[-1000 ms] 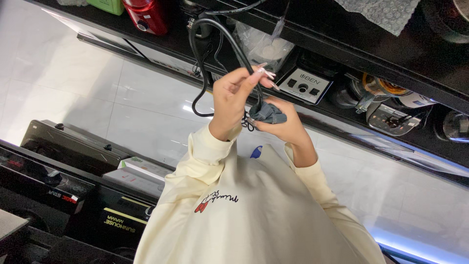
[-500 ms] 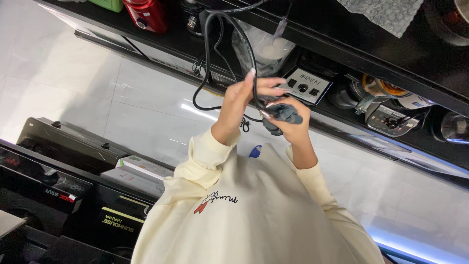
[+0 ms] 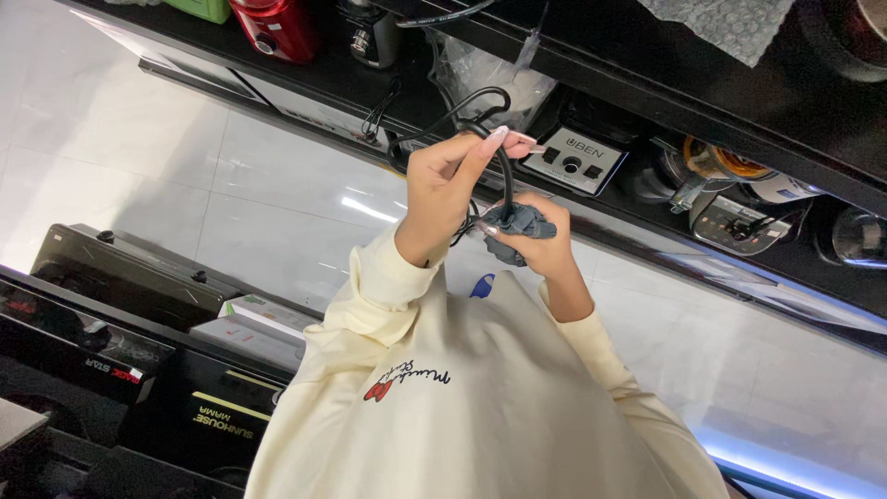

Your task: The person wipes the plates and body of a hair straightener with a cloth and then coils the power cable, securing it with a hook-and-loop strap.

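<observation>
My left hand [image 3: 443,185] is raised in front of my chest and pinches a loop of black power cable [image 3: 490,102] between thumb and fingers. Just to its right and slightly lower, my right hand [image 3: 540,249] closes around a dark grey plug with bundled cord [image 3: 525,222]. The cable arcs from the left hand's fingertips down to that bundle, and the two hands nearly touch. Cream sweatshirt sleeves cover both arms.
A black shelf [image 3: 647,83] runs across the top with a red appliance [image 3: 275,28], a clear plastic bag [image 3: 480,74], a grey control panel [image 3: 573,157] and metal kitchen appliances [image 3: 739,208]. Black appliances and boxes [image 3: 120,314] stand at lower left on the glossy white tiled floor [image 3: 277,194].
The long cable loop that hung left of my hands has been drawn in to a small loop above my left hand. Both hands stay together at chest height.
</observation>
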